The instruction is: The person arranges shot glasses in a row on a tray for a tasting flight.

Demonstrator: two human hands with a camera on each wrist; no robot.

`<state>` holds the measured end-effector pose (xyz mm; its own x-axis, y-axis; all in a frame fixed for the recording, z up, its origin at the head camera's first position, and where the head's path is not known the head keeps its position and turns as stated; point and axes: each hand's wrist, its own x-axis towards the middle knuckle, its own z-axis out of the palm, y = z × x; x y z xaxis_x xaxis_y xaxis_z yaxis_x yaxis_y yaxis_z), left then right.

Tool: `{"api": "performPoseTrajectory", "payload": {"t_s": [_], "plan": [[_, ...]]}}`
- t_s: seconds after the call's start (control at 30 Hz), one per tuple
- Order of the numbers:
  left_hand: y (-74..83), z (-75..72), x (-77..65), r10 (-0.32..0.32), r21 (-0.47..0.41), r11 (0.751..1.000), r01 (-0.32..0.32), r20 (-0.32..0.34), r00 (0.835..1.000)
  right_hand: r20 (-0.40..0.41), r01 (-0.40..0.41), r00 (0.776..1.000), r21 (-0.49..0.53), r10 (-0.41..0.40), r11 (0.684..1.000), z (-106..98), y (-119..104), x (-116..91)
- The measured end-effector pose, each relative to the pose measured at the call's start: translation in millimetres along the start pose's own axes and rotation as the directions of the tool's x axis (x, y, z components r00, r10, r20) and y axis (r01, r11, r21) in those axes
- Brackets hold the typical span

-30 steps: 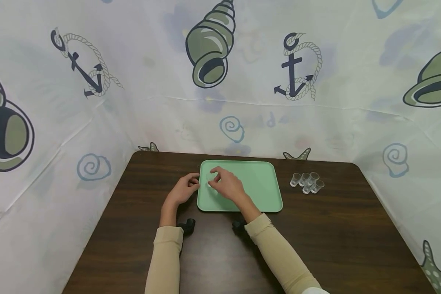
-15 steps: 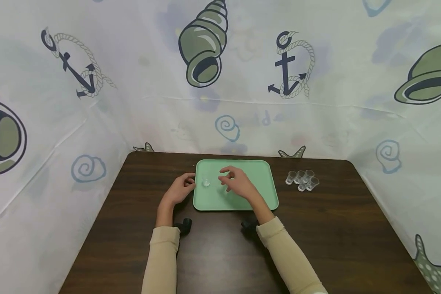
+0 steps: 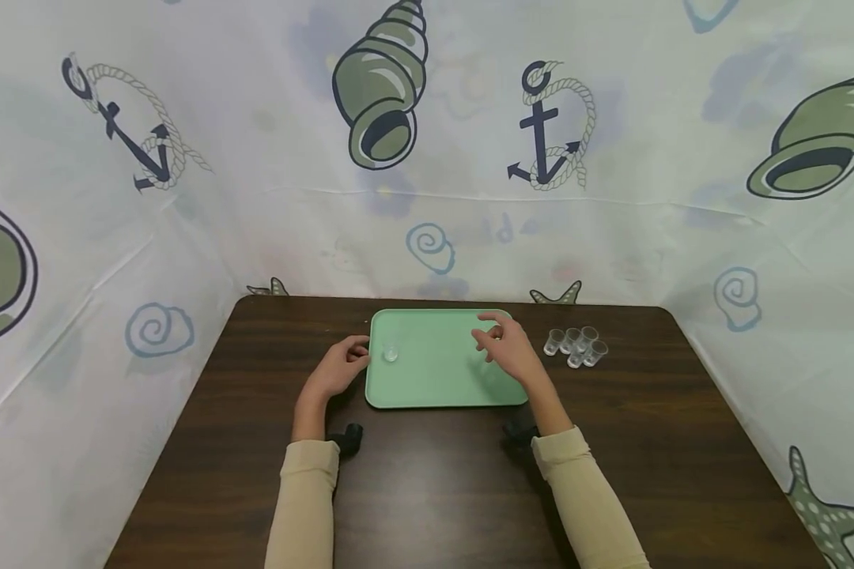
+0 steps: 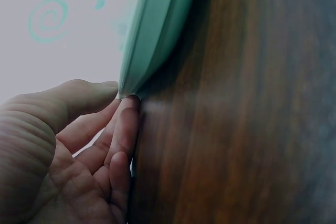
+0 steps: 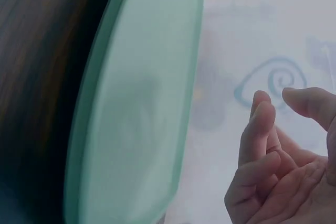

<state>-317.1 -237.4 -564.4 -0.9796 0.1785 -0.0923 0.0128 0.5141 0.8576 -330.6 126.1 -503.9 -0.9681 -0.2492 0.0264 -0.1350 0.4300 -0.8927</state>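
A light green tray (image 3: 434,383) lies on the dark wooden table. One small clear cup (image 3: 390,353) stands upright near its left side. My left hand (image 3: 336,370) is at the tray's left edge. In the left wrist view, its thumb and fingertips pinch the tray's rim (image 4: 157,30). Over the tray's right part hovers my right hand (image 3: 514,352), its fingers loosely bent and its thumb apart from them. Nothing is between those fingers in the right wrist view, where the hand (image 5: 289,166) shows beside the tray.
Several more small clear cups (image 3: 575,346) stand close together on the table (image 3: 648,411), right of the tray. A patterned white cloth (image 3: 285,229) hangs behind and at both sides. A black device (image 3: 349,439) is at the left wrist, another (image 3: 518,439) at the right.
My right hand has let go of the clear cup near the tray's left side and moved right across the tray. The left hand stays at the tray's edge while the head view shifts slightly.
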Motion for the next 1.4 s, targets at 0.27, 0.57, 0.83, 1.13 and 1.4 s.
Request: {"api": "performPoseTrajectory", "payload": {"t_s": [0.27, 0.57, 0.83, 1.13, 1.4], "plan": [[-2.2, 1.7, 3.2, 0.009, 0.009, 1.0, -0.009, 0.012, 1.0, -0.133, -0.067, 0.99, -0.101, 0.053, 0.993, -36, 22, -10], [-0.4, -1.9, -0.2, 0.018, 0.008, 1.0, -0.018, 0.012, 1.0, -0.253, -0.188, 0.96, -0.26, 0.121, 0.947, -68, 32, -18], [-0.6, -1.9, -1.7, 0.0, 0.03, 1.0, 0.0, 0.003, 1.0, -0.282, -0.339, 0.928, -0.366, 0.244, 0.867, -86, 32, -25], [-4.0, -0.4, -3.3, 0.0, 0.037, 0.999, 0.001, -0.004, 1.0, -0.276, -0.412, 0.908, -0.441, 0.316, 0.797, -88, 37, -28], [-3.9, -0.5, -1.6, 0.001, 0.027, 1.0, 0.0, -0.01, 1.0, -0.269, -0.44, 0.897, -0.477, 0.35, 0.761, -93, 37, -26]]}}
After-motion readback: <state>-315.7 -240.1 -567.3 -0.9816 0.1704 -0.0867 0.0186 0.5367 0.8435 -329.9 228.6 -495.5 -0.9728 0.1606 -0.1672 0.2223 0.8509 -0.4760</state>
